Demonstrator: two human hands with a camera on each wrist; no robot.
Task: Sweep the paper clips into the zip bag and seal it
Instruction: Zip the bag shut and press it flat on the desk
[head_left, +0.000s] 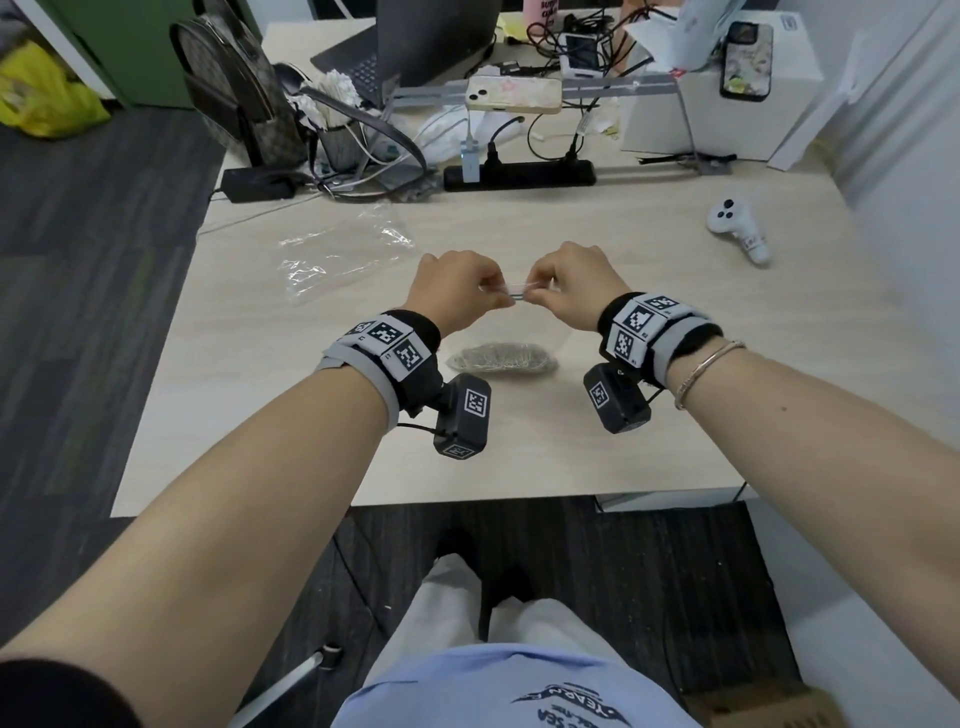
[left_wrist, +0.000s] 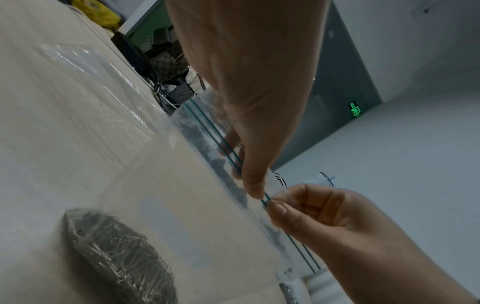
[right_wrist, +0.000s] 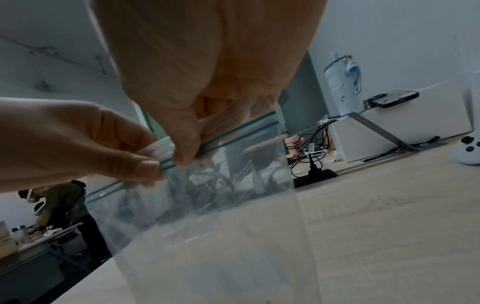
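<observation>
A clear zip bag with a teal zip strip hangs upright over the middle of the wooden table. A heap of silver paper clips fills the bag's bottom, which rests on the table. My left hand and right hand are close together, both pinching the strip at the bag's top edge. In the left wrist view my left hand pinches the strip beside my right hand, above the clips. In the right wrist view my right hand and left hand pinch side by side.
A crumpled clear plastic sheet lies on the table to the left. A white controller lies at the right. A black power strip with cables, a phone on a stand and a backpack line the back.
</observation>
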